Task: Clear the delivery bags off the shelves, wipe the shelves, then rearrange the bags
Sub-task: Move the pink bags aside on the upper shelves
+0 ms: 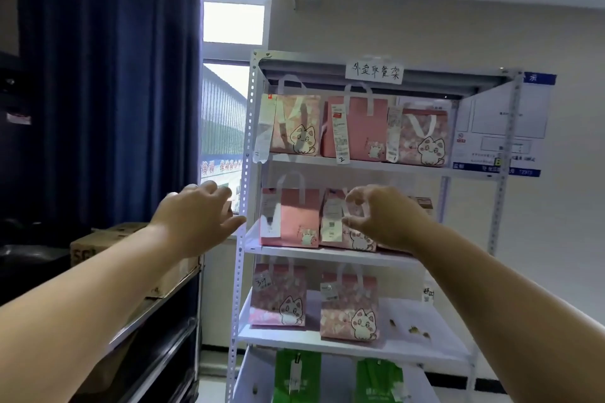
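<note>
A white metal rack holds delivery bags on several shelves. Three pink bags stand on the top shelf, the middle one plain pink. On the second shelf are a pink bag and a cat-print bag. My right hand is at the cat-print bag's white handle, thumb and forefinger apart on either side of it. My left hand reaches with its fingers spread toward the rack's left post and holds nothing. Two cat-print bags stand on the third shelf, and two green bags on the lowest.
Crumbs lie on the right of the third shelf. A paper sign hangs on the rack's top. To the left are a dark curtain, a cardboard box on a dark rack, and a window.
</note>
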`<state>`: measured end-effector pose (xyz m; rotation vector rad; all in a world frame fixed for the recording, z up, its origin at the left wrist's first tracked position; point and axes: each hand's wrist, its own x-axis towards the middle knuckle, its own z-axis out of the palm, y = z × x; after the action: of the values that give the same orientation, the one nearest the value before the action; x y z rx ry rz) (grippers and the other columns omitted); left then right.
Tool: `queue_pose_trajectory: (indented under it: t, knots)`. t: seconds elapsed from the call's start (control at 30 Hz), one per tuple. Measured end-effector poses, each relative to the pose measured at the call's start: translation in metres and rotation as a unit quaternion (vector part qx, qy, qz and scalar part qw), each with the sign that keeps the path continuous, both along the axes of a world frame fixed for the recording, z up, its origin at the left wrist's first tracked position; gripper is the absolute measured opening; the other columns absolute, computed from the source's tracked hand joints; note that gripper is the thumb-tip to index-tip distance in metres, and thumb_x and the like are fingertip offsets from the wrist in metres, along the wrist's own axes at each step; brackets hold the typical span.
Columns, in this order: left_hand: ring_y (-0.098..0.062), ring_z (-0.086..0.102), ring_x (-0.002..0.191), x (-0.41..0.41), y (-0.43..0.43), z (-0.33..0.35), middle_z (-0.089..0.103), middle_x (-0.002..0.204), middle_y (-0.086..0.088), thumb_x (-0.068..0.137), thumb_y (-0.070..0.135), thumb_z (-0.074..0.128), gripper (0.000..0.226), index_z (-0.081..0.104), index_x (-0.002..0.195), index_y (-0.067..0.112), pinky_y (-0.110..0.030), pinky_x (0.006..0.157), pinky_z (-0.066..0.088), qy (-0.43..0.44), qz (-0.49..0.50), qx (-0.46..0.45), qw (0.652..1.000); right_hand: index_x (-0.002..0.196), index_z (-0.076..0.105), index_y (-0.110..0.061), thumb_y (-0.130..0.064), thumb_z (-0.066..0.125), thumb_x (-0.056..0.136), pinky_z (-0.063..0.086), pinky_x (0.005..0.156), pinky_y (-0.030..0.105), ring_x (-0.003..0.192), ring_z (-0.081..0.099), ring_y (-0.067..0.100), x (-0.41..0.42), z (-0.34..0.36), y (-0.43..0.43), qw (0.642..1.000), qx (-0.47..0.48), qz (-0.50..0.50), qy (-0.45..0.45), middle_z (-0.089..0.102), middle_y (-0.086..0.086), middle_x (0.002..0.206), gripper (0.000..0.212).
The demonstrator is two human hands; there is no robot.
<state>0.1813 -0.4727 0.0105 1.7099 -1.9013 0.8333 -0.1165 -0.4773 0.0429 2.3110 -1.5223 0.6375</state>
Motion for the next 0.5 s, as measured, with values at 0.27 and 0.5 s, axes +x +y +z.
queue_pose_trajectory:
  t: [0.27, 0.5]
  knots:
    - [-0.017, 0.055, 0.109, -0.005, -0.157, 0.014, 0.052, 0.127, 0.006, 0.087, 0.066, 0.035, 0.061, 0.041, 0.132, 0.025, -0.03, 0.079, 0.046, -0.041, 0.014, -0.023, 0.999, 0.121, 0.055, -0.016, -0.037, 0.061, 0.086, 0.054, 0.084, 0.033, 0.092, 0.06, 0.013, -0.006, 0.012, -0.167, 0.999, -0.026, 0.019, -0.017, 0.064, 0.002, 0.114, 0.042]
    - [-0.017, 0.054, 0.108, 0.008, -0.276, 0.03, 0.052, 0.126, 0.006, 0.087, 0.065, 0.035, 0.058, 0.042, 0.129, 0.027, -0.029, 0.077, 0.045, -0.069, 0.032, -0.042, 0.996, 0.125, 0.051, -0.02, -0.042, 0.058, 0.086, 0.052, 0.087, 0.034, 0.104, 0.058, 0.014, 0.004, 0.022, -0.294, 0.998, -0.04, 0.014, 0.039, 0.059, 0.001, 0.124, 0.044]
